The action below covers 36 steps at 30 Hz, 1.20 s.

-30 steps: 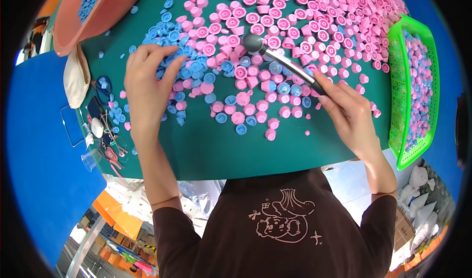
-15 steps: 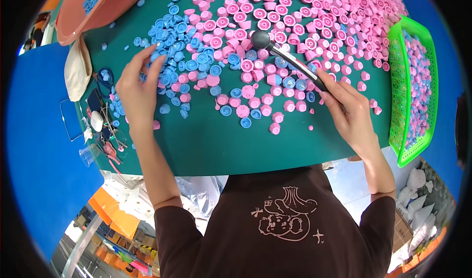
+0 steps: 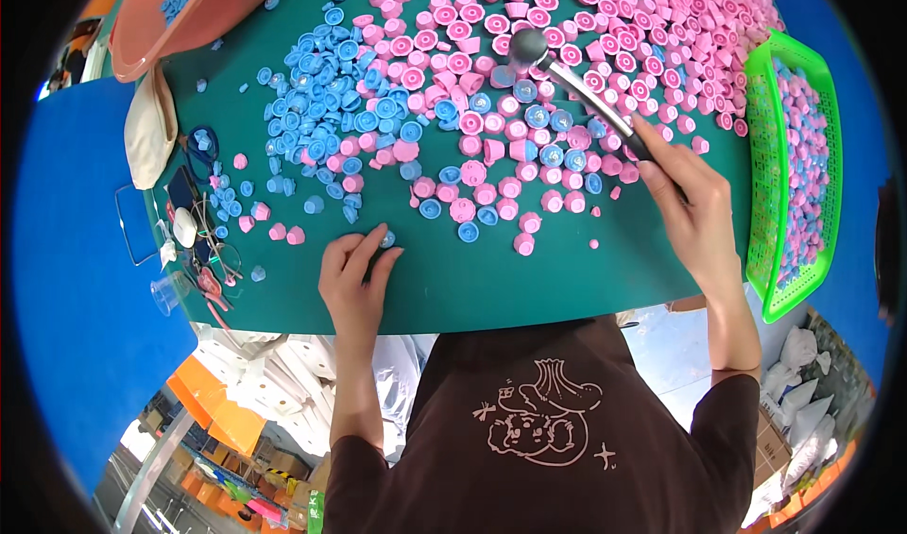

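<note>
My right hand (image 3: 690, 185) is wrapped round the handle of a small hammer (image 3: 588, 95) with a dark round head and a silver shaft. Its head is raised over the pink and blue pieces. Low on the green table, near its front edge, my left hand (image 3: 354, 274) pinches a small blue plastic piece (image 3: 387, 239) between thumb and fingertips. Beyond it lies a heap of blue cap-like pieces (image 3: 321, 90). Pink cup-shaped pieces (image 3: 624, 38) spread across the far middle and right. Several pink and blue pieces sit fitted together under the hammer, such as a blue-topped one (image 3: 551, 154).
A green basket (image 3: 761, 166) full of pink and blue pieces stands at the right edge. At the far left is an orange-pink tub (image 3: 142, 48) of blue pieces. A cream pouch (image 3: 149, 133), pliers (image 3: 213, 293), cords and a clear cup (image 3: 165, 295) lie along the left edge.
My left hand has come from the blue heap toward the table's front edge, now with a blue piece at its fingertips. The hammer head has shifted slightly right and away from me.
</note>
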Available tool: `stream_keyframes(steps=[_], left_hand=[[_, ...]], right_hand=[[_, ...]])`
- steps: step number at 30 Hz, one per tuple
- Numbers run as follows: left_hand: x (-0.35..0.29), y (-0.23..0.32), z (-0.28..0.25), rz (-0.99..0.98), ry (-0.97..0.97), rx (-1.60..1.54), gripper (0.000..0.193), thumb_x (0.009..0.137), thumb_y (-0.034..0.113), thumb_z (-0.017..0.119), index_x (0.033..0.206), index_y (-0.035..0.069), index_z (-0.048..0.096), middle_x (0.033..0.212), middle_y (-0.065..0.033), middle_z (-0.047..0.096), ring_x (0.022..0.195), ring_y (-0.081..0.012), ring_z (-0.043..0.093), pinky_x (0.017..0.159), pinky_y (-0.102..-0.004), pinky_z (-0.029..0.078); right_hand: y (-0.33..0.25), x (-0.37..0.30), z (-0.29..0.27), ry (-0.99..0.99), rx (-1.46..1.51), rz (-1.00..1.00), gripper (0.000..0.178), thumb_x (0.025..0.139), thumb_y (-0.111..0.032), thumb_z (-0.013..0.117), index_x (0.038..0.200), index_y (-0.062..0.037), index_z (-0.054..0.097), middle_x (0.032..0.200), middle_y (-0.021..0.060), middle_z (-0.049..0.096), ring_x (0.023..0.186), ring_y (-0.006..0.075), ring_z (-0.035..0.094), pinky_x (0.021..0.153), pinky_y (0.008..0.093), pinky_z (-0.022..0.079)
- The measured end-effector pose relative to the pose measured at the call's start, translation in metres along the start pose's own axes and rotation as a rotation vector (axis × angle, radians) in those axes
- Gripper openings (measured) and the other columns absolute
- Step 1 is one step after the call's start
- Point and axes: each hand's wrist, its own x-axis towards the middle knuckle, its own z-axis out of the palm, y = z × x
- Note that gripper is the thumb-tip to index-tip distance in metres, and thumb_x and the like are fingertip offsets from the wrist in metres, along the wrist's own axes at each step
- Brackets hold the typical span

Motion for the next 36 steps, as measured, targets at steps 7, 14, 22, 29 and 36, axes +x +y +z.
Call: stream_keyframes(steps=[7,14,22,29,36], left_hand=[[0.040,0.010,-0.018,0.048,-0.065,-0.124,0.031,0.071,0.002,0.081,0.100,0.007,0.071,0.087,-0.0054,0.063,0.076,-0.0159,0.058,0.060,-0.0270,0.046],[0.164,0.047,0.020,0.461,-0.004,-0.096,0.024,0.075,0.010,0.078,0.098,0.005,0.071,0.087,-0.0040,0.063,0.072,-0.0146,0.056,0.062,-0.0262,0.045],[0.190,0.040,0.042,0.426,-0.151,-0.077,0.026,0.074,0.012,0.079,0.096,0.003,0.071,0.083,-0.0042,0.060,0.073,-0.0170,0.058,0.064,-0.0291,0.048],[0.194,0.040,0.042,0.486,-0.167,-0.152,0.028,0.070,0.013,0.082,0.094,0.003,0.071,0.082,-0.0046,0.060,0.075,-0.0182,0.058,0.065,-0.0298,0.048],[0.192,0.036,0.023,0.434,-0.192,-0.223,0.025,0.072,0.008,0.080,0.094,0.002,0.070,0.084,-0.0040,0.062,0.073,-0.0155,0.060,0.062,-0.0275,0.047]], right_hand=[[-0.011,0.001,-0.005,0.086,0.203,-0.048,0.039,0.093,-0.011,0.063,0.131,-0.0056,0.060,0.083,0.0022,0.061,0.066,0.0071,0.047,0.059,0.0223,0.038],[0.002,0.005,0.005,0.027,0.220,-0.033,0.041,0.093,-0.015,0.065,0.132,-0.0033,0.058,0.090,-0.0008,0.064,0.069,0.0038,0.047,0.059,0.0190,0.036],[0.008,0.008,0.008,-0.015,0.221,0.012,0.040,0.092,-0.012,0.065,0.130,-0.0021,0.059,0.089,0.0058,0.067,0.070,0.0088,0.051,0.063,0.0230,0.041],[0.006,0.016,0.013,-0.035,0.222,0.003,0.040,0.091,-0.010,0.065,0.129,-0.0014,0.060,0.079,0.0046,0.062,0.066,0.0098,0.049,0.059,0.0244,0.038],[-0.013,0.026,0.012,-0.061,0.120,-0.070,0.041,0.090,-0.006,0.064,0.130,0.0000,0.059,0.071,0.0039,0.053,0.064,0.0112,0.046,0.058,0.0264,0.037]])
